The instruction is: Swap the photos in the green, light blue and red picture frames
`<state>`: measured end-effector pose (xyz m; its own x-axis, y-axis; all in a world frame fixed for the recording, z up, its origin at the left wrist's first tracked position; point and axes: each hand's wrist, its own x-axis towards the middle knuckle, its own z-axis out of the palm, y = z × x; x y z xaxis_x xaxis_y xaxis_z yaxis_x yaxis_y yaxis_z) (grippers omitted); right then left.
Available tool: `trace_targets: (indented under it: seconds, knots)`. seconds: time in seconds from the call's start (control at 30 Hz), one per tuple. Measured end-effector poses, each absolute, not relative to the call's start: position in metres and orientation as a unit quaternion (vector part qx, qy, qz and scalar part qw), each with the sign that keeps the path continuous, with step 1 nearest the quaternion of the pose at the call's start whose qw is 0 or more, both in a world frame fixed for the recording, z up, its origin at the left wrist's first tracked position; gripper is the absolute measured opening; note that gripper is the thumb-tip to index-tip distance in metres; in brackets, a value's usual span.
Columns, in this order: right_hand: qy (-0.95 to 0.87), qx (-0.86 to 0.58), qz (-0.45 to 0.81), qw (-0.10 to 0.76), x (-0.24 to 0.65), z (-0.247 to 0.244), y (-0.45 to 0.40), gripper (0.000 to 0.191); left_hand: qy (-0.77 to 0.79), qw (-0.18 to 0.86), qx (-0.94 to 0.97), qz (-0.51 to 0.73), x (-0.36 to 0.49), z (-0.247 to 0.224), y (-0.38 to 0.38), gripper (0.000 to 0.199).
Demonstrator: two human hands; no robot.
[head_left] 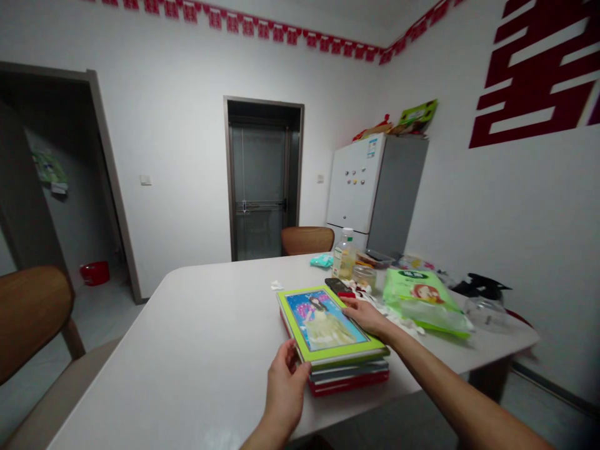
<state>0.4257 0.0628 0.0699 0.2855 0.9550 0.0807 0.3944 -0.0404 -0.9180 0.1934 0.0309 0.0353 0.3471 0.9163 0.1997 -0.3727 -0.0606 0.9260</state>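
Note:
A green-bordered book lies on top of a stack of books on the white table. Its cover shows a figure in a pale gown on blue. At the near left corner, my left hand is closed, thumb and fingers on the green book's edge. Across from it, my right hand grips the book's right edge, with fingertips over the cover. Some of its fingers are hidden. Beneath the top book, grey and red edges of several others show. A dark phone-like object lies just beyond the right hand.
Right of the stack sits a green-and-white plastic package. Behind it stand a capped bottle and a clear jar. A teal packet lies near the far edge. Wooden chairs and a fridge stand around the table.

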Motion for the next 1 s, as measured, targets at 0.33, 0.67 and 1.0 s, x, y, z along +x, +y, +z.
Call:
trace_targets:
  seconds: [0.33,0.67,1.0]
  knots:
    - [-0.484,-0.687,0.349,0.415,0.447,0.035,0.049,0.037,0.408,0.476,0.686,0.371,0.195,0.003,0.027,0.068]
    - [-0.48,-0.602,0.441,0.461,0.344,0.026,0.083,0.046,0.395,0.393,0.723,0.407,0.126,0.001,0.073,0.071]
    - [-0.547,-0.608,0.386,0.426,0.25,0.024,0.169,0.038,0.47,0.362,0.677,0.436,0.037,0.011,0.123,0.061]
